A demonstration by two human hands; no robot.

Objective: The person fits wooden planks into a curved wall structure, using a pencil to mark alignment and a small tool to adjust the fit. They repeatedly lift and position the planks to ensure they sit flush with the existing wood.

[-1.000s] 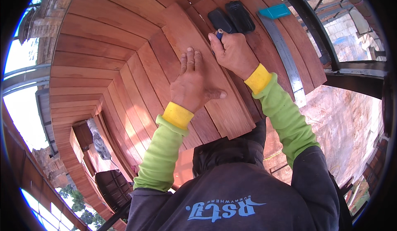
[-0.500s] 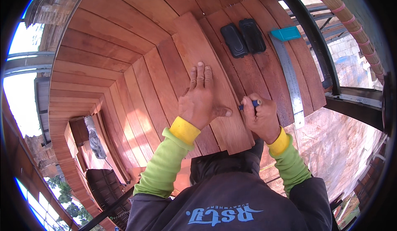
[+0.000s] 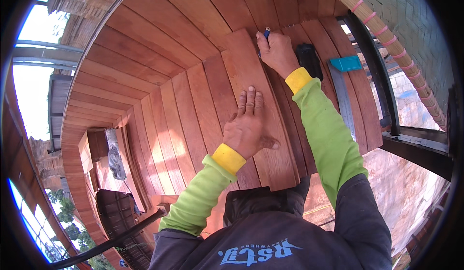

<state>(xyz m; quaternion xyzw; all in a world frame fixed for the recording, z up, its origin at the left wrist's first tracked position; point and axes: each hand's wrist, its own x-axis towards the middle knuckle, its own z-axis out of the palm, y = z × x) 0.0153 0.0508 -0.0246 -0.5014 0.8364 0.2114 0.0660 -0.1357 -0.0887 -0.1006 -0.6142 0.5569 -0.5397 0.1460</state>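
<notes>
A loose reddish wooden plank lies lengthwise over a floor of fitted boards, its far end up by the cross boards. My left hand is pressed flat on the plank, fingers spread and pointing away from me. Near the plank's far right edge, my right hand is closed around a short blue pencil. One end of the pencil shows above the thumb, and its lower part peeks out below the fist by the edge.
To the right lie a black plastic case, partly behind my right arm, and a try square with teal handle and metal blade. A black metal frame borders the boards. Far left, a grey-wrapped tool hangs near an opening.
My right hand has moved away from me along the plank's right edge, from its near end to its far end, with the pencil. My left hand stays flat on the plank.
</notes>
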